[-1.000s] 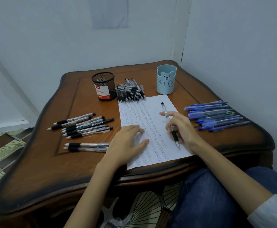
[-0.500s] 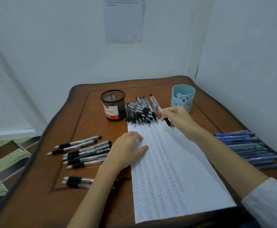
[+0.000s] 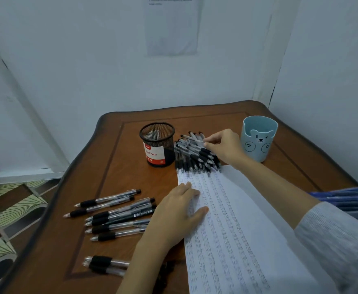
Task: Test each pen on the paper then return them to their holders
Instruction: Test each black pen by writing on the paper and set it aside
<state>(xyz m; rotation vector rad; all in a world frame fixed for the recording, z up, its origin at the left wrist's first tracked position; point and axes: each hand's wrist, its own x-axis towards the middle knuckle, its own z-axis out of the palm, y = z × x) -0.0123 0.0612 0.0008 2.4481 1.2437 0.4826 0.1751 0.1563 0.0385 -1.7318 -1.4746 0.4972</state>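
1. The left hand (image 3: 178, 211) lies flat on the left edge of the paper (image 3: 227, 230), fingers straight and loosely spread, thumb pointing across the sheet.
2. The right hand (image 3: 224, 147) reaches over the far end of the paper to the pile of black pens (image 3: 195, 158). Its fingers are bent and their tips rest on the top pen (image 3: 192, 138) of the pile; I cannot tell whether they pinch it or only touch it.
3. The paper runs from the near edge of the table (image 3: 131, 177) up to the pile and is covered in rows of small ink marks.
4. The pile lies between the two holders, with its tips touching the far edge of the paper.
5. The black mesh holder (image 3: 158, 145) with a red label stands upright just left of the pile.
6. The blue bear cup (image 3: 258, 139) stands upright just right of the right hand.
7. A loose row of black pens (image 3: 114, 213) lies on the table left of the left hand, and two more pens (image 3: 106, 264) lie nearer the front edge.
8. A group of blue pens (image 3: 348, 198) lies at the right edge of the table, partly hidden behind the grey sleeve (image 3: 333, 236).
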